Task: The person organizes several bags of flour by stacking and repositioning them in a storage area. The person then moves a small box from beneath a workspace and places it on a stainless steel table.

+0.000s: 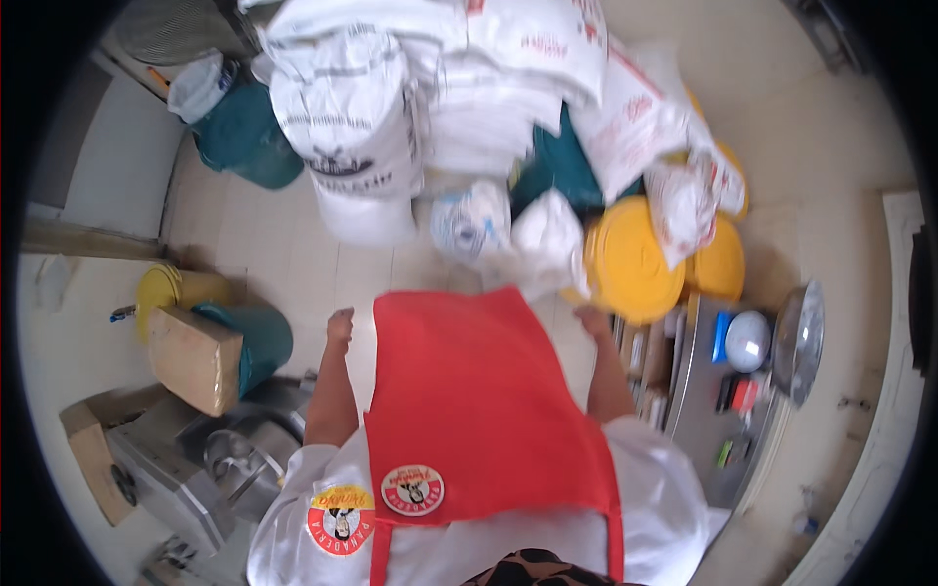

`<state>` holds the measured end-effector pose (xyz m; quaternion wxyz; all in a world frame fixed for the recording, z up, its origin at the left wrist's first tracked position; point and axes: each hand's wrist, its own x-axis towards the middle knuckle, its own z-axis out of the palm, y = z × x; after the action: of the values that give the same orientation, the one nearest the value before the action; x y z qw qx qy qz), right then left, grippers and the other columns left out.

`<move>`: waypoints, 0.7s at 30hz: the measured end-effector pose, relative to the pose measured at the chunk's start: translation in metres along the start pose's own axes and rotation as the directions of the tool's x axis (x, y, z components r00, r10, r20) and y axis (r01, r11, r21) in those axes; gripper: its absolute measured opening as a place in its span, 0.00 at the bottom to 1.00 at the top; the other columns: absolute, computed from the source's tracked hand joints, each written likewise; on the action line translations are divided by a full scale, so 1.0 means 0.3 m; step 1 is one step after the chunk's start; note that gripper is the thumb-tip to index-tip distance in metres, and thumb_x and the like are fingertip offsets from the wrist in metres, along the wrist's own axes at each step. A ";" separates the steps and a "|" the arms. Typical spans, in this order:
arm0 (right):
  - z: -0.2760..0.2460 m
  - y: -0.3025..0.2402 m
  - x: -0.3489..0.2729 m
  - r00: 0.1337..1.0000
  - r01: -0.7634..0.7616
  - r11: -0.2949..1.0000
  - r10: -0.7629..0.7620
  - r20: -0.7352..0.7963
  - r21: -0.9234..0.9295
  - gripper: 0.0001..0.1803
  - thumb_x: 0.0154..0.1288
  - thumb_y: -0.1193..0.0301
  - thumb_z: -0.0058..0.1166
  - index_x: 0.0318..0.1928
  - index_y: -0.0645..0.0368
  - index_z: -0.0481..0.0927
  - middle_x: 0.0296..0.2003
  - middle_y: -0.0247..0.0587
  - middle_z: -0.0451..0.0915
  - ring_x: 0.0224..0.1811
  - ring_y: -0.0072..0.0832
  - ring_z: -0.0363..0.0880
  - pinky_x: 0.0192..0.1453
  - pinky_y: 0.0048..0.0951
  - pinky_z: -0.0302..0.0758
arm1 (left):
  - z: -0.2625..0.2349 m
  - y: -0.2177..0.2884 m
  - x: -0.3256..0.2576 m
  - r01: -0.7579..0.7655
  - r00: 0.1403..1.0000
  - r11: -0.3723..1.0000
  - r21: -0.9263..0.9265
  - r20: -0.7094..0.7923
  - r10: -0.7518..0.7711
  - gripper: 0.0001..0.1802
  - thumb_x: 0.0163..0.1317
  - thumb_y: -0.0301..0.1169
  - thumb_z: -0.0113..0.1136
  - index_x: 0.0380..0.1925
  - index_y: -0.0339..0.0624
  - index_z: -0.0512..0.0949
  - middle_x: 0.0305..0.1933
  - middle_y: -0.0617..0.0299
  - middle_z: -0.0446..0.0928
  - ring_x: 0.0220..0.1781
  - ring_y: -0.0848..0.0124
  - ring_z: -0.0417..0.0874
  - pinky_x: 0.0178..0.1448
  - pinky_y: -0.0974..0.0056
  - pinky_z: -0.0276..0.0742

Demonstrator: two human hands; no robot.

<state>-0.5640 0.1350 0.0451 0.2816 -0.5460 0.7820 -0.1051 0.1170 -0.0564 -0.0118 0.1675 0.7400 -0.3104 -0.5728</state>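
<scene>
My left hand hangs beside the red apron that I wear, its fingers loosely bent and nothing seen in it. On the other side, my right hand hangs low, small and somewhat blurred, with its fingers apart and no object visible in it. It appears nearest to a yellow round lid and a knotted white plastic bag, though I cannot tell whether it touches either. Ahead of me stands a tall white sack, apart from both hands.
More white sacks are piled at the back. At left are a green bin, a cardboard box and a mixer with a metal bowl. A steel counter at right bears a metal bowl and small items.
</scene>
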 end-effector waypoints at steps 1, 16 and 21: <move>0.016 -0.018 -0.014 0.993 -0.121 0.993 0.121 0.008 -0.002 0.15 0.65 0.65 0.60 0.44 0.64 0.84 0.45 0.52 0.86 0.49 0.42 0.83 0.59 0.42 0.76 | -0.060 -0.117 -0.053 0.051 0.998 0.997 -0.060 -0.020 -0.052 0.26 0.65 0.51 0.62 0.55 0.47 0.79 0.46 0.65 0.80 0.43 0.69 0.78 0.43 0.53 0.72; 0.049 -0.384 -0.023 0.938 -0.347 0.897 0.329 0.109 0.274 0.27 0.64 0.55 0.63 0.54 0.65 0.83 0.50 0.53 0.85 0.53 0.45 0.84 0.60 0.38 0.77 | -0.463 -0.496 -0.237 0.438 0.858 0.862 -0.256 -0.167 -0.485 0.19 0.66 0.44 0.62 0.50 0.45 0.77 0.47 0.63 0.79 0.42 0.65 0.79 0.41 0.49 0.71; 0.033 -0.252 0.014 0.995 -0.101 0.989 0.101 0.004 0.112 0.26 0.66 0.54 0.60 0.52 0.64 0.82 0.47 0.48 0.85 0.48 0.45 0.83 0.56 0.40 0.78 | -0.485 0.166 0.058 -0.110 0.959 0.877 -0.468 -0.281 -0.030 0.29 0.74 0.43 0.52 0.69 0.38 0.68 0.68 0.48 0.73 0.68 0.55 0.74 0.66 0.48 0.72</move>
<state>-0.4994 0.1039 0.0712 0.3159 -0.4889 0.8019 -0.1348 0.2449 -0.1207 0.0471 0.3993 0.7422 -0.1476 -0.5175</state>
